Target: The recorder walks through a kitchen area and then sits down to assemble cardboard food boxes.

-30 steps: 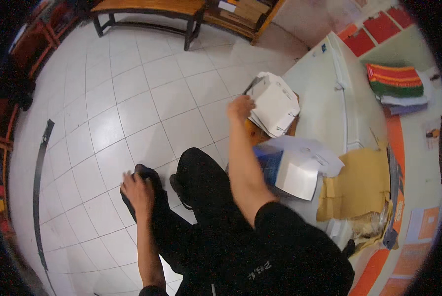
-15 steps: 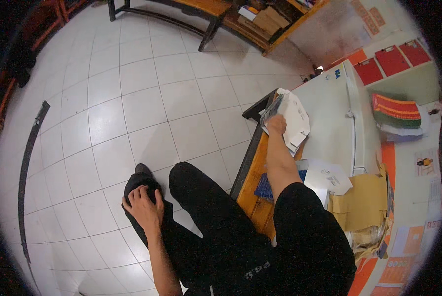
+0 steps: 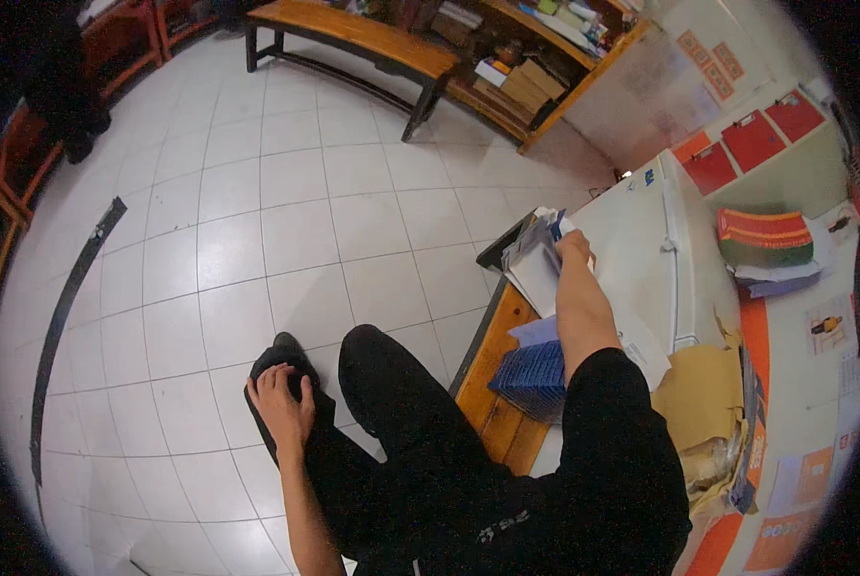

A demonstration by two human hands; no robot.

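Observation:
My left hand rests on my left knee, fingers spread, with nothing in it. At the far end of the wooden bench on my right, my right hand is closed at the edge of a loose pile of white sheets, some with blue parts. It seems to grip a white and blue sheet; my fingers partly hide it. Under my right forearm stands a stack of thin blue pieces in a row on the bench. A white card lies beyond the forearm.
A white refrigerator stands along the bench's right side. Brown wrapping paper lies by my right elbow. Another wooden bench and a shelf with boxes are ahead. A black strip runs along the tiled floor at left.
My right hand has moved slightly right, and a large white card no longer lies beside it. More of the blue stack shows. The whole view has shifted slightly; my left hand stays on the knee.

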